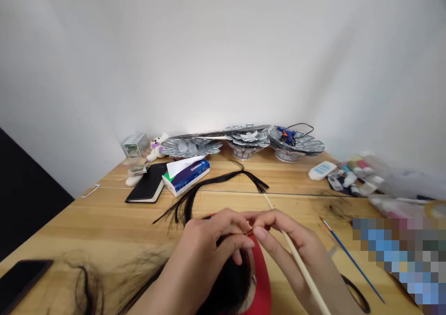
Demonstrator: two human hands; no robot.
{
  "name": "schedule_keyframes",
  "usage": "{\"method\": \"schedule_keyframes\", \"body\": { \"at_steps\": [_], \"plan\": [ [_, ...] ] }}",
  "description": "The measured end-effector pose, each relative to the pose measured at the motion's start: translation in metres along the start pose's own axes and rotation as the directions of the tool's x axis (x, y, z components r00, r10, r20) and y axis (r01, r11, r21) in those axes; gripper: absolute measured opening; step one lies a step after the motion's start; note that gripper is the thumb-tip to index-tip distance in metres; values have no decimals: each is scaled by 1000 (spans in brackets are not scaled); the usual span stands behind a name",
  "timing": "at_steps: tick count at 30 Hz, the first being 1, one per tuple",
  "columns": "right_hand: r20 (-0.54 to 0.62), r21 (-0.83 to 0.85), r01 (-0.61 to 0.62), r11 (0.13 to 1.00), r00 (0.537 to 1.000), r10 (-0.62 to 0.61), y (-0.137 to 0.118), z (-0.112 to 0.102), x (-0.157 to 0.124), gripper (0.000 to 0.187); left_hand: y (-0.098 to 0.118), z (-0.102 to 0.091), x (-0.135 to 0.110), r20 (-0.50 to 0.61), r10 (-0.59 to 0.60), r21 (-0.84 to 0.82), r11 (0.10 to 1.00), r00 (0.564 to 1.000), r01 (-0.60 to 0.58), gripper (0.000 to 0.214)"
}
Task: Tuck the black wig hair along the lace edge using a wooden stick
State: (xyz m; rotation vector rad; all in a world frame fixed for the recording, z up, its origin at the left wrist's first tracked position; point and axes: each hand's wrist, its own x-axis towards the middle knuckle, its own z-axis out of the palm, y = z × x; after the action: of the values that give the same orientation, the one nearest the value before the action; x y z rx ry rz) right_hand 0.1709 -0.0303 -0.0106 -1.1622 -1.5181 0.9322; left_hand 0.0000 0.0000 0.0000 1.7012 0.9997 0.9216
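Hands meet at the lower centre of the frame, over a red form (263, 278) covered in black hair (228, 285). Our left hand (212, 243) curls its fingers (244, 243) shut, pinching at the hair. Our right hand (296, 250) pinches there too and grips a long wooden stick (299, 261). A black strand (212, 185) trails up the counter (104, 226) towards a tissue pack (186, 174) and black notebook (148, 184). A thin brush (351, 258) lies at the right.
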Motion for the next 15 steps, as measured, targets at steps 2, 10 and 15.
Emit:
{"method": "schedule_keyframes", "body": {
  "at_steps": [2, 10, 15],
  "plan": [
    [-55, -37, 48, 998, 997, -50, 2, 4, -3, 16, 0, -2, -3, -31, 75, 129, 989, 997, -71, 18],
    [-140, 72, 32, 997, 990, -21, 19, 7, -18, 15, -4, -9, -15, 55, 288, 357, 889, 956, -288, 29],
    [-221, 218, -126, 968, 960, 175, 60, -1, -30, 32, -18, -17, -19, -8, 425, 599, 727, 905, -336, 26]
  ]
}}
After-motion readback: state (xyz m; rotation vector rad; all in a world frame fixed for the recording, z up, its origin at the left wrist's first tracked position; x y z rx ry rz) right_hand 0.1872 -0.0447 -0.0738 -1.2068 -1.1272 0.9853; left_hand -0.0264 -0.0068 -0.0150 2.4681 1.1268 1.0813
